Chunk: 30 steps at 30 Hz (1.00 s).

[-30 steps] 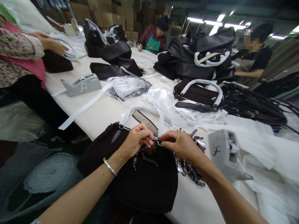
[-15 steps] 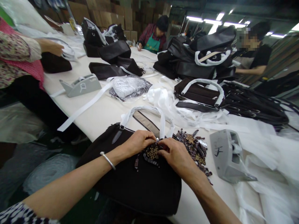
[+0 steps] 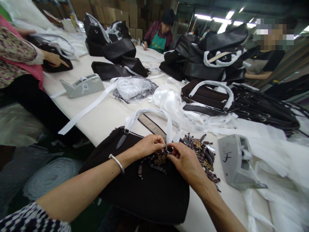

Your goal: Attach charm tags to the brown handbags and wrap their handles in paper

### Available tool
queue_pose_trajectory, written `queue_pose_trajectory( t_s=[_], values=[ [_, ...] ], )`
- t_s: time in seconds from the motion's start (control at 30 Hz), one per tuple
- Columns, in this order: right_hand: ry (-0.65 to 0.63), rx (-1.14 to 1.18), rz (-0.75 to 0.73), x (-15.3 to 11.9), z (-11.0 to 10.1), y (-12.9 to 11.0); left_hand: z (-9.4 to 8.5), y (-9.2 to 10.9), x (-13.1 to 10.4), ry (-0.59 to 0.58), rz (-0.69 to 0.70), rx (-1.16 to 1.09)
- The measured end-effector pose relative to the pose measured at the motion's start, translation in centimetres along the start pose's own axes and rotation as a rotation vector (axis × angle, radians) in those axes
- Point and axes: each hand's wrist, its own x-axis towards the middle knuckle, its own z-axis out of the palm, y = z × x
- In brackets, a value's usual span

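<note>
A black handbag point(image 3: 142, 190) lies at the table's near edge, its handles point(image 3: 149, 112) wrapped in white. On its upper front hangs a beaded bag charm point(image 3: 160, 159) with a leopard-patterned flower and dark strands. My left hand point(image 3: 152, 145) pinches the charm's top by the base of a handle. Opposite it, my right hand point(image 3: 182, 158) holds the charm's metal ring between thumb and forefinger. Where the ring meets the bag is partly covered by my fingers. A pile of similar charms point(image 3: 205, 154) lies just beyond my right hand.
Grey tape dispensers stand at right point(image 3: 233, 161) and left point(image 3: 83, 86). White strips point(image 3: 169, 100) and a plastic-wrapped bundle point(image 3: 134, 88) lie ahead. Black bags point(image 3: 205, 61) are heaped farther back. Co-workers stand or sit around the table; one person's hand point(image 3: 54, 59) touches a bag at left.
Both my hands have shifted slightly right, and the metal ring now shows between the fingers. The co-worker's hand at left has moved down onto the bag there.
</note>
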Motion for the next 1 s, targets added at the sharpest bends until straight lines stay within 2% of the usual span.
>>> queue_pose_trajectory(
  t_s=[0.23, 0.4, 0.63, 0.87, 1.0],
  values=[
    [0.042, 0.086, -0.035, -0.4, 0.2, 0.4, -0.1, 0.3, -0.7, -0.068, -0.01, -0.005],
    [0.055, 0.121, -0.085, -0.7, 0.7, 0.8, -0.1, 0.4, -1.0, -0.079, 0.054, 0.138],
    [0.025, 0.079, -0.131, -0.5, 1.0, 1.2, 0.0, 0.0, -1.4, -0.023, 0.187, 0.421],
    [0.043, 0.108, -0.145, -0.5, 1.1, 1.3, 0.1, -0.7, -1.1, -0.033, 0.301, 0.535],
    [0.051, 0.142, -0.137, -0.4, 1.0, 1.3, -0.1, -0.5, -1.2, -0.043, 0.31, 0.476]
  ],
)
